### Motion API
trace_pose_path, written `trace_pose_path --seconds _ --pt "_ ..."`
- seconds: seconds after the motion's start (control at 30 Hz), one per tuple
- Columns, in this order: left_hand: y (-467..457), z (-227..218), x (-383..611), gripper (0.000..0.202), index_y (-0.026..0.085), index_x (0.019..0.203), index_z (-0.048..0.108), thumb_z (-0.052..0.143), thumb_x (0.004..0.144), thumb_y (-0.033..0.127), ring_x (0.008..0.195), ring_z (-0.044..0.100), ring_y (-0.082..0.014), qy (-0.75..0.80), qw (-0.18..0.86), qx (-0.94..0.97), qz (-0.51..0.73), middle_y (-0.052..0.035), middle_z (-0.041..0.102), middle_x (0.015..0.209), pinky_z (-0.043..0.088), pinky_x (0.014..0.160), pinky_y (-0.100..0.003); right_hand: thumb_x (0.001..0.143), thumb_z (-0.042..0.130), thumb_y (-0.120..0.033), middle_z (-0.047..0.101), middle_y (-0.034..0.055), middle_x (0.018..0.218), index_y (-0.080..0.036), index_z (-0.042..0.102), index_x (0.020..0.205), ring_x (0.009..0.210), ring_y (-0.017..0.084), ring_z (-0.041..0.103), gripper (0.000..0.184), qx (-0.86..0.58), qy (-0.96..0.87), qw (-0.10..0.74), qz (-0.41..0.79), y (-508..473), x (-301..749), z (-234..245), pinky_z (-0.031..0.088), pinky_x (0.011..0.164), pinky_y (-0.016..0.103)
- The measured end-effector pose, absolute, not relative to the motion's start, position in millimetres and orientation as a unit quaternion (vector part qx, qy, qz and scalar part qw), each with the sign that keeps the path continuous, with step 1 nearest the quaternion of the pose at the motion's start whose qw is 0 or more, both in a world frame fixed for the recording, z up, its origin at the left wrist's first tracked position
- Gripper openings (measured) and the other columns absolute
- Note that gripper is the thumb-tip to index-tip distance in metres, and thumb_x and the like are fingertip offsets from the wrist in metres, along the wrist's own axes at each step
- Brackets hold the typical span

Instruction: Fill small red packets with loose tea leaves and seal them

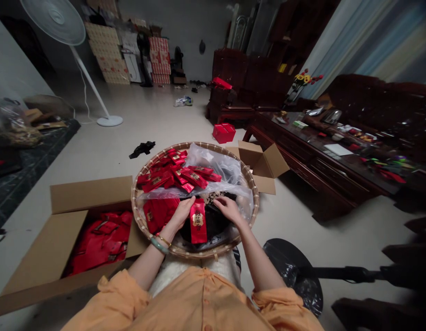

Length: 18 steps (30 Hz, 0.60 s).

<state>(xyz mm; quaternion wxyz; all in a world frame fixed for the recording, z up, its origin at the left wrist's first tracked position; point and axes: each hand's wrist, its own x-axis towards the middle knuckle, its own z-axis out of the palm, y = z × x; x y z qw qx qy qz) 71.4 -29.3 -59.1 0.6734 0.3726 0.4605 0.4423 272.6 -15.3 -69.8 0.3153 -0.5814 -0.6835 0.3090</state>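
Two cartons sit on the pale floor: an open carton at lower left, holding a loose mass of red packets, and a far carton behind a round woven basket. Inside the basket, a heap of packets lies on a clear plastic bag, and a dark mass, too shadowed to identify, fills the front. One upright packet stands against it. The left hand has its fingers at that packet's top edge, though any grip cannot be told. The right hand has its fingertips at the dark mass, its grip also unclear. Packets now lie in both carton and basket, and much of the dark mass is left.
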Motion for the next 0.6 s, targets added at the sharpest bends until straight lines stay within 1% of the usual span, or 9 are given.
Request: trace_pose_path --seconds 0.03,0.07,0.13,0.23,0.3,0.4,0.47,0.53,0.6 --pt "-30 -60 72 0.049 0.012 0.08 0.065 0.06 0.069 0.059 0.058 0.061 -0.0161 0.47 0.668 0.382 0.433 -0.0058 0.068 0.066 0.047 0.058 -0.026 0.082 0.052 -0.043 0.07 0.0079 0.091 -0.016 0.068 0.094 0.08 0.018 0.063 0.033 -0.561 -0.671 0.349 0.336 -15 263 -65 0.047 0.073 0.028" --pt "-30 -62 73 0.05 0.012 0.078 0.064 0.06 0.069 0.061 0.056 0.059 -0.0146 0.479 0.664 0.388 0.422 -0.004 0.066 0.063 0.046 0.057 -0.025 0.08 0.054 -0.042 0.07 0.0069 0.088 -0.016 0.068 0.092 0.078 0.017 0.063 0.032 -0.537 -0.668 0.371 0.357 -16 254 -61 0.047 0.071 0.027" --pt "-31 -63 74 0.052 0.012 0.073 0.062 0.058 0.068 0.063 0.05 0.055 -0.0119 0.497 0.658 0.393 0.407 -0.0006 0.063 0.058 0.043 0.053 -0.023 0.074 0.061 -0.039 0.07 0.0052 0.078 -0.015 0.069 0.082 0.07 0.016 0.062 0.026 -0.511 -0.664 0.393 0.379 -15 239 -56 0.047 0.065 0.025" --pt "-32 -64 72 0.053 0.012 0.071 0.059 0.056 0.068 0.065 0.048 0.053 -0.0105 0.509 0.657 0.389 0.397 0.0011 0.06 0.054 0.042 0.052 -0.022 0.069 0.065 -0.033 0.066 0.0026 0.063 -0.015 0.067 0.067 0.057 0.013 0.057 0.018 -0.513 -0.64 0.404 0.404 -14 228 -53 0.044 0.056 0.024" --pt "-33 -64 70 0.051 0.012 0.074 0.06 0.058 0.067 0.062 0.051 0.056 -0.0112 0.505 0.662 0.389 0.395 0.0 0.062 0.058 0.043 0.054 -0.023 0.067 0.065 -0.033 0.063 0.0008 0.057 -0.015 0.065 0.064 0.048 0.011 0.053 0.018 -0.519 -0.625 0.395 0.428 -13 227 -52 0.042 0.049 0.022" --pt "-34 -64 67 0.043 0.012 0.079 0.062 0.066 0.064 0.053 0.057 0.06 -0.0132 0.507 0.645 0.388 0.42 -0.0014 0.066 0.064 0.046 0.059 -0.025 0.065 0.066 -0.036 0.058 -0.0014 0.05 -0.015 0.064 0.063 0.039 0.009 0.047 0.021 -0.526 -0.592 0.378 0.479 -13 227 -47 0.038 0.038 0.021" --pt "-34 -64 65 0.04 0.012 0.079 0.063 0.067 0.064 0.049 0.06 0.061 -0.0146 0.513 0.628 0.382 0.442 -0.0024 0.067 0.066 0.047 0.06 -0.025 0.062 0.068 -0.036 0.058 -0.002 0.05 -0.015 0.063 0.064 0.038 0.009 0.047 0.022 -0.518 -0.563 0.375 0.524 -12 226 -43 0.039 0.037 0.021" --pt "-33 -63 63 0.04 0.011 0.084 0.064 0.062 0.07 0.048 0.063 0.062 -0.0156 0.51 0.626 0.38 0.451 -0.0048 0.069 0.071 0.048 0.061 -0.026 0.059 0.071 -0.035 0.059 -0.0026 0.052 -0.015 0.064 0.069 0.039 0.009 0.049 0.024 -0.499 -0.538 0.379 0.564 -10 224 -40 0.043 0.038 0.022" --pt "-33 -63 58 0.043 0.011 0.095 0.063 0.05 0.079 0.048 0.067 0.063 -0.0164 0.512 0.614 0.388 0.458 -0.0085 0.07 0.081 0.049 0.062 -0.027 0.058 0.073 -0.034 0.059 -0.0041 0.052 -0.015 0.063 0.08 0.039 0.009 0.051 0.031 -0.479 -0.511 0.404 0.588 -4 225 -35 0.045 0.04 0.022"
